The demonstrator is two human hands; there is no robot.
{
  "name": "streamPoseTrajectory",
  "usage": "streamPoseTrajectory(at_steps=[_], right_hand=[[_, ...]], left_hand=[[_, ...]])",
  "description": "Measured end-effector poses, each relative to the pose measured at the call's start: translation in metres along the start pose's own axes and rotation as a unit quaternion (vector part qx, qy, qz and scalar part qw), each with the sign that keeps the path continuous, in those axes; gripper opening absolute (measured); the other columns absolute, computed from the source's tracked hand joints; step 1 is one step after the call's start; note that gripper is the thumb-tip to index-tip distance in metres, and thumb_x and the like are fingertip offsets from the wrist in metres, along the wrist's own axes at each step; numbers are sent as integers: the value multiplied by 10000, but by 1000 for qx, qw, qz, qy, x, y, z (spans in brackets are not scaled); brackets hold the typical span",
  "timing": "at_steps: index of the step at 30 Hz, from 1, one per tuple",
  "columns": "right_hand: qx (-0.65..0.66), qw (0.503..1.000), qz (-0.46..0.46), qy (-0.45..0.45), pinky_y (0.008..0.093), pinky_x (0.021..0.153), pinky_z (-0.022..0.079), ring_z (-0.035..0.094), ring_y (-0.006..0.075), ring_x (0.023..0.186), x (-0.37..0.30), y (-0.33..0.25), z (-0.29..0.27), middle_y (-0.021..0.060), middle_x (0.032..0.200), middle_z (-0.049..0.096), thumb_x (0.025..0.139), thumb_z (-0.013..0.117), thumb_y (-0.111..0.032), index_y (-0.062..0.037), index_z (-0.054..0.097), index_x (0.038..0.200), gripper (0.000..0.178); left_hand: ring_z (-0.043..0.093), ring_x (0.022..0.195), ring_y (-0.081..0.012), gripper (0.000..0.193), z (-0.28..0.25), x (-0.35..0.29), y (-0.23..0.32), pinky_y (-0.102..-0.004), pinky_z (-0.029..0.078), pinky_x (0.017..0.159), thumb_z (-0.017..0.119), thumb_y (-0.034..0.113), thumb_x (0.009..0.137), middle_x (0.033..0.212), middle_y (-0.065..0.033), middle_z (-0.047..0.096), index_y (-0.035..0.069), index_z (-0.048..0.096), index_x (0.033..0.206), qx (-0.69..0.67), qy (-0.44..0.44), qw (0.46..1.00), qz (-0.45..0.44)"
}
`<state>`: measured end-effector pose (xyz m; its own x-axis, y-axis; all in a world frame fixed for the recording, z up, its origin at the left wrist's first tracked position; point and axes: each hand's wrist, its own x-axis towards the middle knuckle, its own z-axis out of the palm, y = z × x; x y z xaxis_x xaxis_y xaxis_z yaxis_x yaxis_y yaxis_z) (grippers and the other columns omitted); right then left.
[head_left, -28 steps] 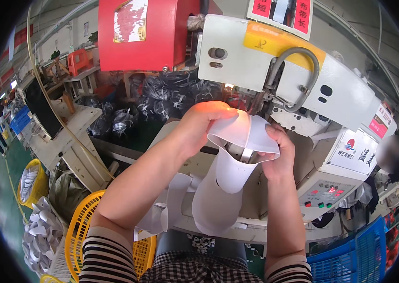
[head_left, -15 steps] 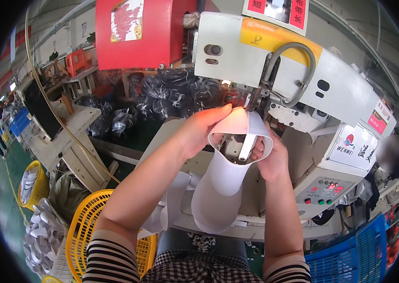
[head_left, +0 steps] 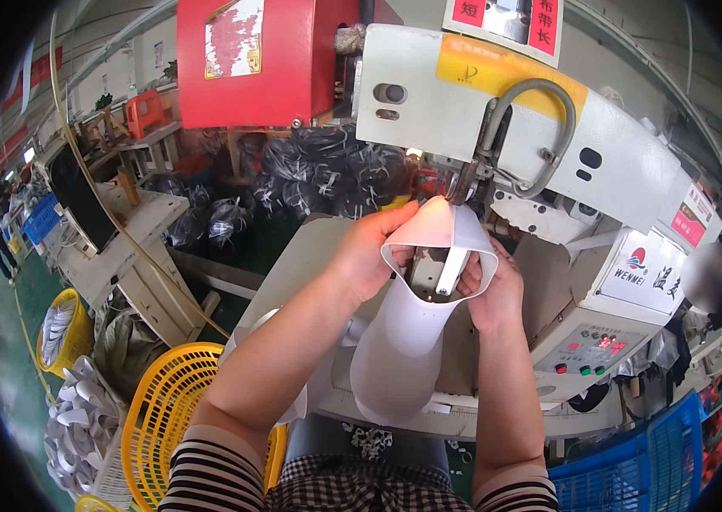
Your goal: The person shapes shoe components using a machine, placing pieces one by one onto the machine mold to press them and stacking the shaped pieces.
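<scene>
A white, tube-like piece that looks like a boot upper (head_left: pixel 397 367) hangs over the metal arm (head_left: pixel 431 275) of a machine, which shows through its open rim. The top of the piece reaches the dark metal tool (head_left: pixel 461 186) under the machine head. My left hand (head_left: pixel 368 254) is closed on the left side of its rim, thumb on the outside and fingers partly inside. My right hand (head_left: pixel 495 286) grips the right side, its fingers partly hidden by the white material. A warm light glows on the upper's left face.
The grey machine head (head_left: pixel 634 158) extends to the right above a control box (head_left: pixel 591 346). A yellow basket (head_left: pixel 165 410) stands at my left, a blue crate (head_left: pixel 634 461) at my right. White pieces (head_left: pixel 79 427) are heaped far left. Black bundles (head_left: pixel 310 166) lie behind the table.
The upper's rim has shifted slightly under the tool and its top looks more peaked. My left hand and forearm have moved a little to the right. Both hands keep their grip.
</scene>
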<state>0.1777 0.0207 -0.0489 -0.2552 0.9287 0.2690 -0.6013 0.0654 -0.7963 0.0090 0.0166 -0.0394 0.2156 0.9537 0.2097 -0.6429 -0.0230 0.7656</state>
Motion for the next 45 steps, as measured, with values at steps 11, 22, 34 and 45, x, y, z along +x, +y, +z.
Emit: streamPoseTrajectory(at_steps=[11, 22, 34, 45], right_hand=[[-58, 997, -36, 45, 212, 482, 344, 443, 69, 507, -1, 10, -16, -26, 604, 508, 888, 518, -264, -53, 578, 780, 245], [-318, 937, -29, 143, 302, 801, 419, 560, 192, 878, 0, 41, -30, 154, 949, 606, 921, 419, -321, 93, 547, 1029, 447], [-565, 810, -31, 154, 361, 753, 427, 580, 292, 817, -15, 60, -31, 197, 875, 602, 920, 385, -292, 36, 546, 936, 365], [-624, 684, -129, -355, 334, 792, 418, 526, 237, 939, -153, 99, 27, 116, 980, 523, 746, 625, -113, -62, 533, 972, 249]], left_hand=[[524, 585, -94, 242, 6, -16, 5, -243, 426, 526, 444, 263, 908, 721, -8, 579, 75, 594, 879, 3, 33, 998, -61], [555, 790, -162, 337, -14, -19, -32, -306, 451, 707, 408, 288, 924, 860, -102, 589, -13, 553, 968, 169, 208, 963, -19], [561, 825, -345, 309, -37, -29, -63, -363, 436, 773, 475, 283, 876, 870, -203, 569, -9, 505, 975, 544, 258, 795, 70], [533, 893, -349, 273, -133, -162, 2, -393, 440, 782, 571, 292, 798, 1075, -172, 503, 67, 578, 952, 625, 245, 738, -65]])
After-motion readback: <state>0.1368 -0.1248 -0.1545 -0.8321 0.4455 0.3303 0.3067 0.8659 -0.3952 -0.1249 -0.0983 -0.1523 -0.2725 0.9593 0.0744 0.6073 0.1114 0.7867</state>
